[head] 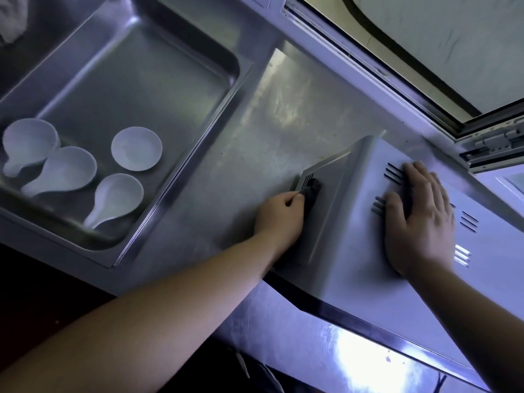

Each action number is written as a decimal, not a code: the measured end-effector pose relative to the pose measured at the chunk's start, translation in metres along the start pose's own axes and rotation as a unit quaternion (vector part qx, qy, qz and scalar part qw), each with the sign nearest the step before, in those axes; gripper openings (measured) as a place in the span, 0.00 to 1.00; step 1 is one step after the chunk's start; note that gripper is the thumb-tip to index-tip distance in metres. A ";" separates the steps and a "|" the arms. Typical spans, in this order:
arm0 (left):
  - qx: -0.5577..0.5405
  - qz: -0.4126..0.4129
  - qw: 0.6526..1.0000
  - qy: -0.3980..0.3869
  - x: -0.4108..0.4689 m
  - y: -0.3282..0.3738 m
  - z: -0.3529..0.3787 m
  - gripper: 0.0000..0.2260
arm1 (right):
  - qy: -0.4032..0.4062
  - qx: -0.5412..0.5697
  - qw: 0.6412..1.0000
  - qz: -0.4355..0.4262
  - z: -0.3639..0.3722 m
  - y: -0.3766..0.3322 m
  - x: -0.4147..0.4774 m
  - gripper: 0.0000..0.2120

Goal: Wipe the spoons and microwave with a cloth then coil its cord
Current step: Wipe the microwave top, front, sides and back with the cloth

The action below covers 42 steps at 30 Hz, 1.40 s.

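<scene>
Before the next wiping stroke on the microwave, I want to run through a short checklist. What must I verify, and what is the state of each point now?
1. Cloth held firmly: the left hand grips the dark cloth. Ok.
2. Cloth on the surface: it presses on the side of the microwave that faces the sink. Ok.
3. Microwave steadied: the right hand rests flat on its top. Ok.
4. Spoons out of the way: three white spoons lie in the sink, apart from the microwave. Ok.
5. Cord found and free to coil: it is not clearly in view. Cannot tell.
</scene>
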<state>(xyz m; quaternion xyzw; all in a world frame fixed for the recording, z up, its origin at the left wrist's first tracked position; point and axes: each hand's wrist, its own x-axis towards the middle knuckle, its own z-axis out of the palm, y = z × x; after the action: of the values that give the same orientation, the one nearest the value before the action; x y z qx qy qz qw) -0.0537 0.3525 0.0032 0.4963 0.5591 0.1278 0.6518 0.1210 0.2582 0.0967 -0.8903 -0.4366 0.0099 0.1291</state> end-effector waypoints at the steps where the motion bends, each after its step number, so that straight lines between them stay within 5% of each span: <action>1: -0.016 0.011 1.000 -0.001 -0.011 0.003 -0.003 0.13 | -0.001 0.000 1.000 0.000 0.000 0.000 0.000 0.29; 12: -0.088 0.250 0.964 -0.023 -0.112 -0.024 -0.022 0.14 | -0.006 -0.001 1.000 -0.001 -0.002 -0.002 -0.001 0.29; 17: -0.070 0.293 0.952 -0.046 -0.102 -0.024 -0.020 0.15 | -0.006 -0.002 1.000 -0.005 -0.001 -0.002 0.000 0.30; 25: -0.078 0.241 0.966 -0.052 -0.032 0.001 0.000 0.15 | -0.001 -0.003 1.000 -0.001 0.000 -0.002 0.000 0.28; 32: -0.074 0.104 0.990 -0.064 0.012 -0.003 0.012 0.15 | 0.005 0.002 1.000 -0.003 0.001 0.000 -0.001 0.28; 42: -0.081 -0.022 0.995 -0.052 -0.016 -0.067 0.001 0.19 | 0.005 0.002 1.000 -0.010 0.001 0.001 0.000 0.28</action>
<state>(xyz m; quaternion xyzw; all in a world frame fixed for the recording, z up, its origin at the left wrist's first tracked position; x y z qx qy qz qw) -0.0850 0.3084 -0.0403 0.4350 0.5231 0.1323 0.7209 0.1218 0.2577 0.0953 -0.8857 -0.4448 0.0054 0.1334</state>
